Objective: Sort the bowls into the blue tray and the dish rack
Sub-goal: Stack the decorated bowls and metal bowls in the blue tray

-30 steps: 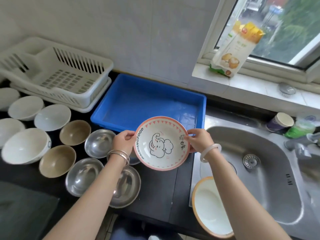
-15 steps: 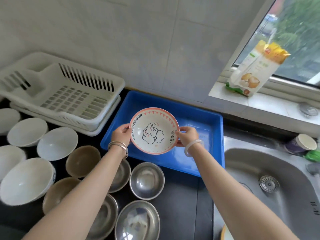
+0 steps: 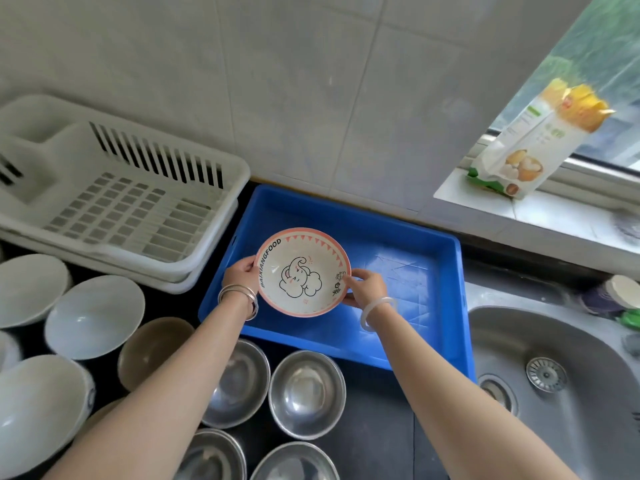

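Note:
A pink-rimmed bowl with an elephant drawing (image 3: 303,271) hangs over the left part of the blue tray (image 3: 415,247). My left hand (image 3: 239,274) grips its left rim and my right hand (image 3: 365,287) grips its right rim. Whether the bowl touches the tray floor I cannot tell. The white dish rack (image 3: 117,195) stands left of the tray with nothing in it. On the dark counter in front lie several white bowls (image 3: 93,315), a brown bowl (image 3: 152,351) and several steel bowls (image 3: 306,393).
A steel sink (image 3: 561,382) lies to the right of the tray. A food packet (image 3: 533,147) leans on the windowsill, and a cup (image 3: 620,292) sits behind the sink. The tiled wall rises just behind tray and rack.
Both hands carried the elephant bowl from above the counter near the sink forward and left, over the blue tray, and lowered it toward the tray floor.

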A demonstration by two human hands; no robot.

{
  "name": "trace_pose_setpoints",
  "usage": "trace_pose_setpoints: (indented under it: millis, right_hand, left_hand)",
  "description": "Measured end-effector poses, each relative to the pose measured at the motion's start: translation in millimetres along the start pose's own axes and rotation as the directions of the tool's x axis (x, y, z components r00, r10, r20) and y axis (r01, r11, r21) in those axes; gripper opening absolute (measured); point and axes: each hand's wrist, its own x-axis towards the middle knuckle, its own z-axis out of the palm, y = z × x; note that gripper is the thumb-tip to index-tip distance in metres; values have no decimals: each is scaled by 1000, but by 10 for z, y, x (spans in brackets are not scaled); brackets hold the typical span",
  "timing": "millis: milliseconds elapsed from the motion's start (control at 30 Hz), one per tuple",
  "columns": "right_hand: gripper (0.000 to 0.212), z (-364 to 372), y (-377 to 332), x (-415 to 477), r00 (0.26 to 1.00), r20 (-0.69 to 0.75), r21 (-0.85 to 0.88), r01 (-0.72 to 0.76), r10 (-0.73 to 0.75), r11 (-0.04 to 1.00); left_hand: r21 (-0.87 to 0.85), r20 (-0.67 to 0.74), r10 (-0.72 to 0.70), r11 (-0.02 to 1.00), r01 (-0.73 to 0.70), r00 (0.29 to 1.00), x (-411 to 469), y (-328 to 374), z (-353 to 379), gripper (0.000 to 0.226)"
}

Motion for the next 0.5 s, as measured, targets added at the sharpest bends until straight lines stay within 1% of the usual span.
trace_pose_setpoints:
  millis: [100,200,267,367,500]
  right_hand:
    - [25,8,56,-64,999,44,121,-21,16,992]
    - [27,18,161,-148,988,143,276,-102,64,956]
    - [28,42,221,-185,983,168,354,-130,74,926]
    - [30,107,200,-170,986,154,408,-123,64,905]
    - [34,263,65,-87,989,129,429,-125,76,895]
  left_hand:
    - [-104,21,-49,993,50,999,-15,-13,-12,32]
    - [-176,78,-179,966,190,981,-58,-74,-19,25]
    - [-216,116,-238,942,258,964,-88,-110,-23,23]
    - [-307,103,-235,917,256,967,-87,-104,-7,26]
    - [-412,83,-231,878,245,969,-37,-65,34,31]
